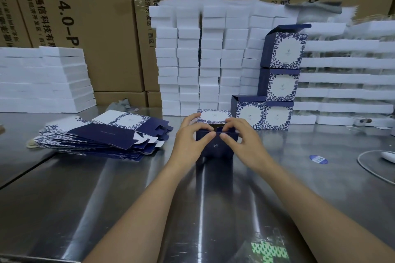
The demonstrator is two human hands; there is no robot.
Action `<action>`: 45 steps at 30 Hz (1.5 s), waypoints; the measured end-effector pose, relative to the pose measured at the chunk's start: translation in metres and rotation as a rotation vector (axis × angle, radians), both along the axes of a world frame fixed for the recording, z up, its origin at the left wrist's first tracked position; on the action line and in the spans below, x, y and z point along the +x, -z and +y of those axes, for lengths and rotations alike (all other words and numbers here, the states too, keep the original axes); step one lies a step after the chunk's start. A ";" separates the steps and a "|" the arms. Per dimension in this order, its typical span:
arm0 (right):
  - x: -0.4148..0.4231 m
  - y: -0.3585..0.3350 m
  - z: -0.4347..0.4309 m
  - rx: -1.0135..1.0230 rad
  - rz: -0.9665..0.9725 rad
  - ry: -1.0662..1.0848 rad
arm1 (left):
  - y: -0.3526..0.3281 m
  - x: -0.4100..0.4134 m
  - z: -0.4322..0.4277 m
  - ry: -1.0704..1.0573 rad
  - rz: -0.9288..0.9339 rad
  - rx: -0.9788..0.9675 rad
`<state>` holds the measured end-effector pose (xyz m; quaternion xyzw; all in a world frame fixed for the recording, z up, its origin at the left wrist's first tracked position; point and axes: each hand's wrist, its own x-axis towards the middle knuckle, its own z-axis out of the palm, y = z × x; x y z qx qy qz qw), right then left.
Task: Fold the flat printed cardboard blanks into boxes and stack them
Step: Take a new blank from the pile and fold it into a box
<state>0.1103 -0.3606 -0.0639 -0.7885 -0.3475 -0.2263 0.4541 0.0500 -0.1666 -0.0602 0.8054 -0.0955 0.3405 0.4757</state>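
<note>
A dark blue box with a white floral panel (215, 145) stands on the steel table in the middle, half folded, its top still agape. My left hand (190, 136) grips its left side and my right hand (241, 139) its right side, with thumbs and fingers pressing the flaps at the top edge. A fanned pile of flat printed blanks (102, 134) lies to the left. Several finished blue-and-white boxes (277, 83) stand stacked behind on the right, two at the bottom with two more on top.
White foam blocks (203, 60) form tall stacks behind the box, with more at the left (42, 79) and right (342, 74). Brown shipping cartons (96, 28) form the back wall. A blue sticker (318, 159) and a white cable (376, 166) lie on the table (106, 198) at the right.
</note>
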 end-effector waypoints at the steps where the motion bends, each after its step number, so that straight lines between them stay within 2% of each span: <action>1: 0.001 0.000 -0.001 0.010 0.013 -0.008 | 0.000 0.000 0.001 0.004 0.008 -0.015; 10: 0.007 -0.002 -0.009 0.083 0.075 -0.046 | -0.001 0.001 0.013 0.000 0.074 -0.082; 14: 0.006 -0.004 -0.013 0.082 0.115 -0.065 | -0.001 -0.003 0.014 0.105 0.110 -0.171; 17: 0.004 -0.005 -0.016 0.034 0.108 -0.024 | -0.002 -0.003 0.016 0.064 0.144 -0.097; 21: 0.004 -0.006 -0.015 -0.033 0.000 0.021 | 0.000 -0.002 0.015 0.012 0.105 -0.073; 28: 0.002 -0.009 -0.013 -0.032 0.002 0.047 | 0.001 0.000 0.014 -0.007 0.061 -0.080; 34: -0.004 -0.015 -0.013 -0.083 0.012 -0.018 | 0.000 0.003 0.010 -0.108 0.005 -0.227; 37: -0.006 -0.014 -0.008 -0.255 -0.172 0.017 | -0.004 0.005 0.008 -0.171 0.012 -0.353; 39: -0.009 -0.015 -0.004 -0.309 -0.292 0.041 | -0.007 0.002 0.007 -0.189 -0.007 -0.351; 41: -0.013 -0.017 -0.002 -0.354 -0.483 0.072 | -0.010 -0.002 0.003 -0.241 -0.079 -0.200; 43: -0.015 -0.016 0.001 -0.401 -0.692 0.125 | -0.015 -0.008 -0.003 -0.337 -0.169 0.049; 45: -0.017 -0.016 0.004 -0.445 -0.728 0.124 | -0.018 -0.011 -0.010 -0.309 -0.230 0.190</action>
